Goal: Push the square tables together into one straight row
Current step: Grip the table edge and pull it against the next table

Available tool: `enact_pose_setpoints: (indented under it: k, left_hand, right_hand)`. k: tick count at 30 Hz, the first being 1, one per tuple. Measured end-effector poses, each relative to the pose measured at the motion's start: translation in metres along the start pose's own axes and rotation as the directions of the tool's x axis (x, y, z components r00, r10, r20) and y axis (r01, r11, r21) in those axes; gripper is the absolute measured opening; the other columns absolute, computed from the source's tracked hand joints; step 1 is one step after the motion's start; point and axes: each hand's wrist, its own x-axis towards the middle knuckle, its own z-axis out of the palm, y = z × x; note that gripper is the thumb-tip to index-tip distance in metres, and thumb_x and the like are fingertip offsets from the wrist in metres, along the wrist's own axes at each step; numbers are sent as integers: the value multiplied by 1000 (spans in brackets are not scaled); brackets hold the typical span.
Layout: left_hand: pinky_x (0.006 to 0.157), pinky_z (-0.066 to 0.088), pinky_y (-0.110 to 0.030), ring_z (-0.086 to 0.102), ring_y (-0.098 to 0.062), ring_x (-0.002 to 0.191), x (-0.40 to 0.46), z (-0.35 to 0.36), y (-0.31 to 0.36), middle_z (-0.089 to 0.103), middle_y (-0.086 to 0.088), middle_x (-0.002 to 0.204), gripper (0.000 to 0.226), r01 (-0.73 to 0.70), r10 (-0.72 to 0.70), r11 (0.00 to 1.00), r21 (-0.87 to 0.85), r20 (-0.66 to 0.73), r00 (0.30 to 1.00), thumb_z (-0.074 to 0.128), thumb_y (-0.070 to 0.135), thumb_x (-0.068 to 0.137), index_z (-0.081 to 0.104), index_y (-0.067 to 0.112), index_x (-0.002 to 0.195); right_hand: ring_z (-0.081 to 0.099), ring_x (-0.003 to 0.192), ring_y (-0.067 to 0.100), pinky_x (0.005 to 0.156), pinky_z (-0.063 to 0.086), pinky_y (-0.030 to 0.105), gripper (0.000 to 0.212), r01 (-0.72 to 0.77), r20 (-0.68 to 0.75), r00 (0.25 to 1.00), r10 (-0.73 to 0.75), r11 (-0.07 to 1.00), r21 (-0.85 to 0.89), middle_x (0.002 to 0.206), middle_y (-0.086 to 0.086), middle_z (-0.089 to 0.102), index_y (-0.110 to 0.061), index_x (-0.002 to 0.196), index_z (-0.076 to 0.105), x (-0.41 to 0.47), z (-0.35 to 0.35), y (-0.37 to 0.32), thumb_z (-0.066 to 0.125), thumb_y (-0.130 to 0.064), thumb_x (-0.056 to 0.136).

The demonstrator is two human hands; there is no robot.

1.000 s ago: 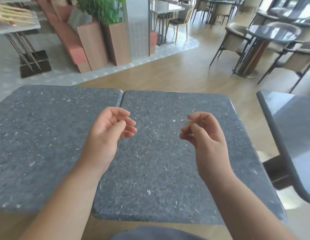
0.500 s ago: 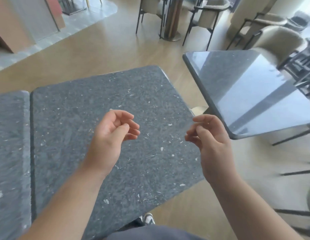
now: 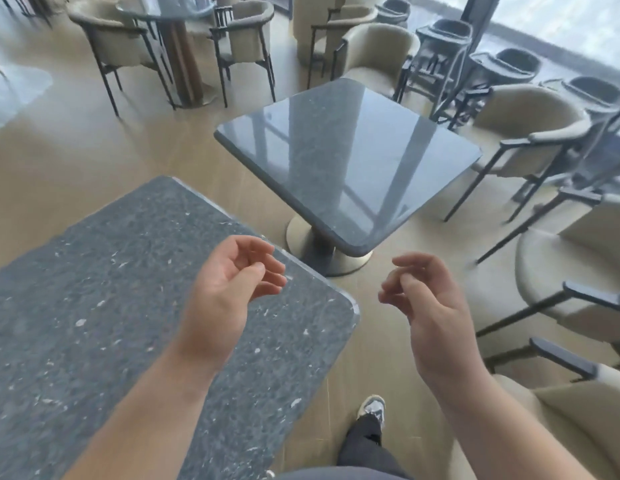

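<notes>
Head view, seemingly steeply downward

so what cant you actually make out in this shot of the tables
- Speckled table, head view: its base is hidden under its own top, and the left and bottom frame edges cut the top off.
- Glossy table: window glare washes out its surface pattern.
- Far chairs: motion blur smears detail.
- Left hand and right hand: loosely curled, empty, touching neither table.
</notes>
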Motion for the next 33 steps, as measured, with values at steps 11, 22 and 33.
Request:
enact_pose_setpoints:
  k: [11,22,33]
  left_hand:
    - [74,57,-31,68,-21,78,118,195,-63,70,-1,83,23,98,-105,991,91,68,992,48,10,86,63,9,103]
    - [74,58,-32,69,-22,79,197,257,-103,70,-5,86,21,210,-207,974,89,-37,978,46,-2,96,62,7,106]
    - [73,56,-31,68,-23,79,327,267,-152,71,-4,86,21,221,-222,975,-25,-94,970,49,12,86,66,16,99]
  right_hand:
    - [61,73,19,75,53,33,19,-47,-56,997,49,998,36,73,0,62,-12,100,62,153,-151,7,46,-5,90]
    - [61,71,14,71,55,27,22,-134,94,986,137,990,-36,70,-4,63,-10,100,61,263,-188,19,45,-12,85]
    - [61,72,14,74,56,30,28,-152,134,975,174,975,-161,73,-3,64,-9,100,61,407,-177,36,40,9,97]
